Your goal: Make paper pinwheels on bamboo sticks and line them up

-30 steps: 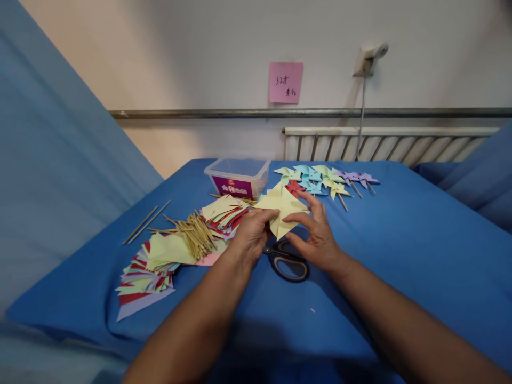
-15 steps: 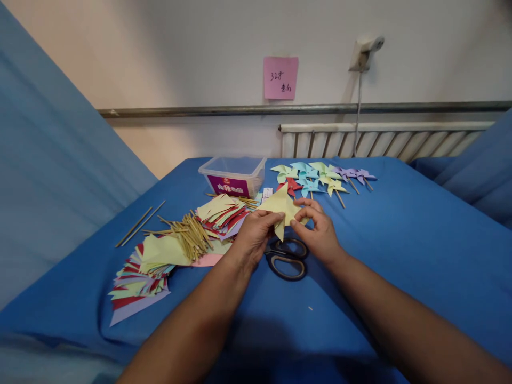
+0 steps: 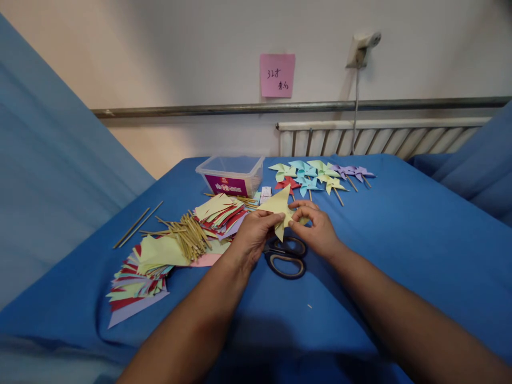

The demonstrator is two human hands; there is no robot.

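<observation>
A pale yellow cut paper (image 3: 277,205), partly folded like a pinwheel, is held up between both hands over the table. My left hand (image 3: 256,232) pinches it from the left, thumb on top. The right hand (image 3: 316,226) is closed on its right side, thumb and index finger together at a corner near the middle. Fingers cover part of the paper's right half. Just below lie black-handled scissors (image 3: 286,258), their blades hidden behind my left hand.
Finished pinwheels (image 3: 308,184) lie at the back. Left are wooden sticks (image 3: 190,237), a fanned pile of cut papers (image 3: 138,282) and another paper stack (image 3: 222,213). A clear plastic box (image 3: 230,173) and a small white box (image 3: 265,194) stand behind them.
My right fingers have curled slightly inward, bringing the paper's right corner closer to its middle. The left hand keeps its grip. The whole view has shifted slightly.
</observation>
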